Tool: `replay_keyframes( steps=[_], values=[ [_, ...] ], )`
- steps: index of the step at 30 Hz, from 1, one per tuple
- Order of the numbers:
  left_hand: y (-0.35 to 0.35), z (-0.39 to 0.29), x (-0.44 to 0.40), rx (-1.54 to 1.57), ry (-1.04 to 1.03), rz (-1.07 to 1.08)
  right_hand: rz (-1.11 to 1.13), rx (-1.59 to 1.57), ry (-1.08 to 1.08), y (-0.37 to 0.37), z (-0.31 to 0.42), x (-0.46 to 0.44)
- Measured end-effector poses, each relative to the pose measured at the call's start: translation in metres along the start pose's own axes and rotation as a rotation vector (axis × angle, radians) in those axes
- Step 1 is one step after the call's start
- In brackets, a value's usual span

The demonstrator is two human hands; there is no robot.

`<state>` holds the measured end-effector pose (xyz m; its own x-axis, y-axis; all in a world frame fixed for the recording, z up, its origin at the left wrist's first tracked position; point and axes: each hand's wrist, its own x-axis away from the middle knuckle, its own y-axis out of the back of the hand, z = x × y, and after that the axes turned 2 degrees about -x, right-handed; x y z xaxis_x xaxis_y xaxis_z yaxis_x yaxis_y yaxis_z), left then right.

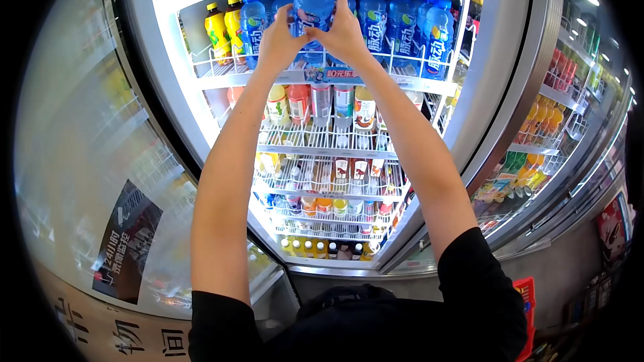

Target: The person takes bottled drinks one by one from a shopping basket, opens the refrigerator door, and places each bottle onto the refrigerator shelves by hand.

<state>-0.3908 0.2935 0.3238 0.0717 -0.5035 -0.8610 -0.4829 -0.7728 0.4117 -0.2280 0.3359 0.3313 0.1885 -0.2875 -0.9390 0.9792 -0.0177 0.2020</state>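
Note:
Both arms reach up to a lit drinks cooler. A blue bottle with a blue cap (316,1) is held upright between my two hands, in front of the shelf's other bottles. My left hand (282,41) grips its left side, and my right hand (341,35) grips its right side, with the thumbs meeting low on its front. Similar blue bottles (401,23) line the shelf on both sides of it. Two yellow bottles (217,30) stand at the shelf's left end, behind a white wire rail.
The open glass door (74,161) fills the left side. Lower wire shelves (322,152) hold more drinks. A metal door frame (520,87) and another stocked cooler (553,121) are at the right. Part of a red basket (527,308) shows at the lower right.

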Motion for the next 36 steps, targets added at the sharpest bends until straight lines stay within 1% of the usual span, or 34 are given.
replay_keyframes(
  steps=[1,3,4,5,6,7,9,11,12,13,14,15,16,17,19,21,25,27,28,29,31,32,33,34,35,36],
  values=[
    [-0.004,0.006,0.003,-0.007,-0.001,0.018,-0.01,-0.006,-0.015,-0.003,-0.008,0.002],
    [-0.013,0.015,0.003,-0.002,0.007,-0.025,0.011,0.097,0.071,-0.005,-0.018,0.002],
    [-0.015,0.02,0.002,0.002,0.007,-0.017,0.043,0.097,0.042,-0.005,-0.02,0.001],
    [-0.016,0.027,0.001,-0.041,-0.034,-0.037,0.045,0.101,0.033,-0.006,-0.022,0.001],
    [-0.018,0.031,0.001,-0.084,-0.073,-0.059,0.048,0.127,0.072,-0.007,-0.023,-0.001],
    [-0.021,0.035,0.001,-0.079,-0.066,-0.056,0.053,0.151,0.114,-0.009,-0.025,-0.001],
    [-0.023,0.04,0.004,-0.112,-0.064,-0.069,0.061,0.172,0.12,-0.014,-0.031,-0.002],
    [-0.023,0.041,0.006,-0.134,-0.039,-0.038,0.127,0.174,0.033,-0.015,-0.039,-0.003],
    [-0.027,0.046,0.006,-0.208,-0.029,0.023,0.195,0.14,0.007,-0.015,-0.047,-0.001],
    [-0.031,0.051,0.007,-0.281,-0.021,0.086,0.197,0.137,0.004,-0.02,-0.055,0.003],
    [-0.037,0.054,0.011,-0.215,-0.037,0.037,0.183,0.279,-0.095,-0.024,-0.062,0.007],
    [-0.042,0.056,0.013,-0.216,-0.035,0.037,0.166,0.421,-0.192,-0.026,-0.063,0.008],
    [-0.045,0.057,0.013,-0.285,-0.029,0.039,0.204,0.484,-0.213,-0.027,-0.063,0.008],
    [-0.047,0.059,0.011,-0.355,-0.022,0.039,0.201,0.483,-0.209,-0.027,-0.064,0.007],
    [-0.048,0.062,0.013,-0.351,-0.007,0.067,0.149,0.457,-0.158,-0.028,-0.064,0.012],
    [-0.046,0.063,0.014,-0.364,-0.067,0.07,0.144,0.442,-0.159,-0.028,-0.064,0.013],
    [-0.042,0.057,0.025,-0.346,-0.061,0.116,0.138,0.47,-0.168,-0.029,-0.061,0.018],
    [-0.039,0.055,0.033,-0.347,-0.081,0.093,0.162,0.558,-0.168,-0.034,-0.063,0.019],
    [-0.045,0.061,0.038,-0.362,-0.137,0.044,0.155,0.552,-0.17,-0.037,-0.061,0.019],
    [-0.051,0.065,0.042,-0.361,-0.142,0.05,0.156,0.577,-0.174,-0.038,-0.059,0.022],
    [-0.06,0.066,0.049,-0.482,-0.244,-0.15,0.157,0.617,-0.19,-0.035,-0.059,0.032],
    [-0.061,0.067,0.052,-0.501,-0.209,-0.076,0.165,0.675,-0.114,-0.032,-0.059,0.037],
    [-0.059,0.064,0.057,-0.492,-0.213,-0.077,0.174,0.731,-0.031,-0.031,-0.061,0.041],
    [-0.058,0.064,0.062,-0.482,-0.213,-0.081,0.101,0.719,0.014,-0.032,-0.056,0.051],
    [-0.056,0.064,0.067,-0.472,-0.212,-0.083,0.103,0.726,0.017,-0.032,-0.051,0.061],
    [-0.056,0.071,0.069,-0.326,-0.171,-0.056,-0.034,0.557,0.089,-0.031,-0.039,0.074]
  ],
)
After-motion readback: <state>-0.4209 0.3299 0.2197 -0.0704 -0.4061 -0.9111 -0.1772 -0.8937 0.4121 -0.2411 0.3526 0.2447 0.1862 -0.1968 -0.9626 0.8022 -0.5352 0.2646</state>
